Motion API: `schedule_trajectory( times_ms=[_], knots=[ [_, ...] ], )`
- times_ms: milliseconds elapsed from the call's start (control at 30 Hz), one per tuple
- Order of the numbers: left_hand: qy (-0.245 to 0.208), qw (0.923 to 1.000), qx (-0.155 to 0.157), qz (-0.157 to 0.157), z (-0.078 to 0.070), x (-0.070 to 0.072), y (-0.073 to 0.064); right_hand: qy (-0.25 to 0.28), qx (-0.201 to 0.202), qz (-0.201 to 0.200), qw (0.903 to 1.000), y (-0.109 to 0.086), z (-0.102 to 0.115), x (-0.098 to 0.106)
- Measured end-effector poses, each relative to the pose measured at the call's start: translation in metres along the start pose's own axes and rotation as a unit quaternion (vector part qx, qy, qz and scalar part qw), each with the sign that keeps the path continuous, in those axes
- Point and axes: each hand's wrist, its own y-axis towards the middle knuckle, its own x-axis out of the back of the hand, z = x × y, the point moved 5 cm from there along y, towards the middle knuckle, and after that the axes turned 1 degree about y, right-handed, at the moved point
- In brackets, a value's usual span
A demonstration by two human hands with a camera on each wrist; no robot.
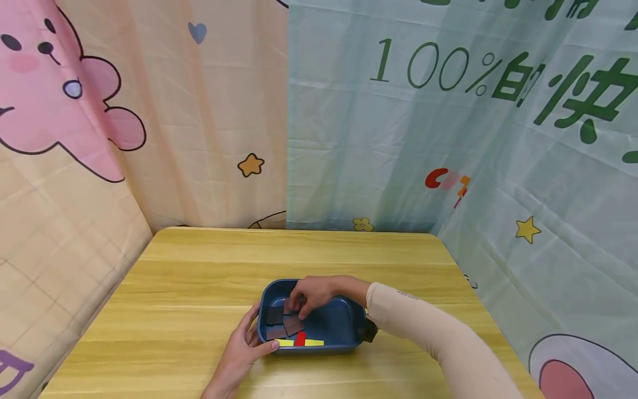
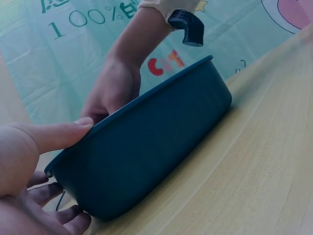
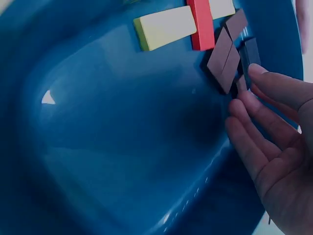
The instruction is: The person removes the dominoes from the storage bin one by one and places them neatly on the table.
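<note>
Wood-grain table (image 1: 199, 277), printed cloth around it. Nearest, left hand (image 1: 241, 346) grips tub (image 1: 335, 321) at its 8 o'clock corner, thumb on rim, fingers curled against the outside. Tub sits mid-table; probably light, stiff, smooth plastic, may slide if unheld, rim best to hold. Inside, 6 to 7 o'clock along the near wall: red block (image 1: 300, 339) with yellow (image 1: 314, 342) either side, can't tell if one piece or two. Brown blocks (image 1: 294, 326) from 8 to 10 o'clock, black block (image 1: 274, 316) at 9. All look small, rigid, light, not fragile; opposite side edges suit a pinch. Right hand (image 1: 313, 291) inside tub toward 11, fingers bent, thumb and fingertips at a brown block; can't tell if it's pinched. In the way: close-packed neighbours and tub wall; the hand also hides some blocks. Sleeve (image 1: 433, 332) comes in from 4 o'clock, black device (image 1: 369, 331) at its cuff. Far, 12 o'clock: cloth (image 1: 339, 138).
</note>
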Motion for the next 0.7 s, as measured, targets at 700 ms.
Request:
schedule_trajectory(
  times_ms=[700],
  knots=[
    [0.0, 0.9999, -0.014, 0.01, -0.002, -0.003, 0.0, -0.069, 0.017, -0.022, 0.9972, 0.018, 0.002, -0.017]
  ],
)
